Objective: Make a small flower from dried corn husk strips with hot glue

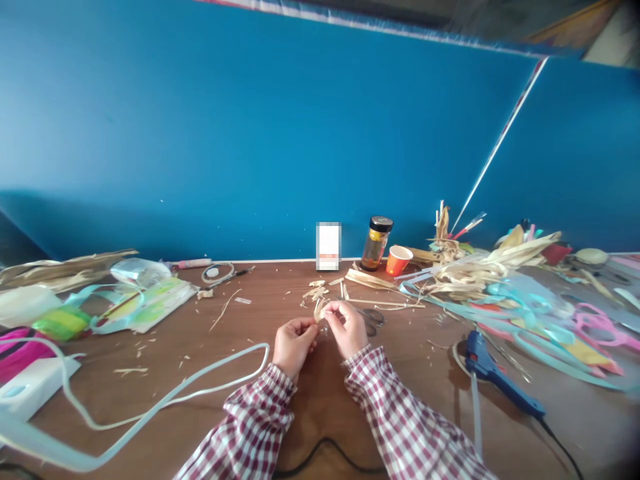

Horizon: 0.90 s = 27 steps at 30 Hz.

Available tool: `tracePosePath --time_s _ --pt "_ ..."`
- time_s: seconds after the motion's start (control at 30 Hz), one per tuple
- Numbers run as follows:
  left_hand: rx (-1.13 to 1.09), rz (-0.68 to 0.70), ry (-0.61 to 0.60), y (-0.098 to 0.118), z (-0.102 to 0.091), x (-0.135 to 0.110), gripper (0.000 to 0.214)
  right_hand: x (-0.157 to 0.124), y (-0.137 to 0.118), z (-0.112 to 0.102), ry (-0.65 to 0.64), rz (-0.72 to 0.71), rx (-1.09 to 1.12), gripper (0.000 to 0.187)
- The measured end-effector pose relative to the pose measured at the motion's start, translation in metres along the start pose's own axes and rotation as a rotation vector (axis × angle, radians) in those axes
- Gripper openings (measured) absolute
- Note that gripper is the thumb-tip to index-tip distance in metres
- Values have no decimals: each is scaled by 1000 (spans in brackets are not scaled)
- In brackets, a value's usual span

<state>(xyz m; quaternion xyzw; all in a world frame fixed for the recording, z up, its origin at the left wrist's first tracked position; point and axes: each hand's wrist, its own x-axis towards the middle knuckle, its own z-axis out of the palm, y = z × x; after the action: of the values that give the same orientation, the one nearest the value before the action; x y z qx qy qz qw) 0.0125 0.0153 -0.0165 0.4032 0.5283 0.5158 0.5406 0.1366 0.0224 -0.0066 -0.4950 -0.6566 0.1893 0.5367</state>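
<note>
My left hand [296, 343] is closed in a pinch on the lower end of a small pale piece of dried husk [319, 310]. Thumb and forefinger of my right hand [347, 328] pinch the same piece from the other side, and the fingers partly cover it. Both hands are close together over the brown table [320, 393]. Just beyond them lie several small husk scraps [316, 291]. Dark-handled scissors [373, 321] lie right of my right hand, partly hidden by it.
A blue glue gun [500, 380] lies at right, near pink scissors [600, 327] and a heap of husks [465, 277] and ribbons. A lidded jar [377, 243] and orange paper cup [399, 261] stand at the back. A white cable [200, 383] loops across the left.
</note>
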Motion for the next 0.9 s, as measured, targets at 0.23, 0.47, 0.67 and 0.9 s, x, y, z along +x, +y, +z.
tracePosePath --time_s 0.23,0.47,0.67,0.9 --pt "15 -11 -1 0 0 0 20 0 -5 0 44 -30 -21 12" --pt "4 1 -2 1 0 0 20 -1 -5 1 53 -26 -21 12" --pt "-10 2 -1 1 1 0 21 0 -4 2 57 -11 -13 8" --pt "-53 2 -6 2 0 -1 27 -1 -4 3 78 22 40 15"
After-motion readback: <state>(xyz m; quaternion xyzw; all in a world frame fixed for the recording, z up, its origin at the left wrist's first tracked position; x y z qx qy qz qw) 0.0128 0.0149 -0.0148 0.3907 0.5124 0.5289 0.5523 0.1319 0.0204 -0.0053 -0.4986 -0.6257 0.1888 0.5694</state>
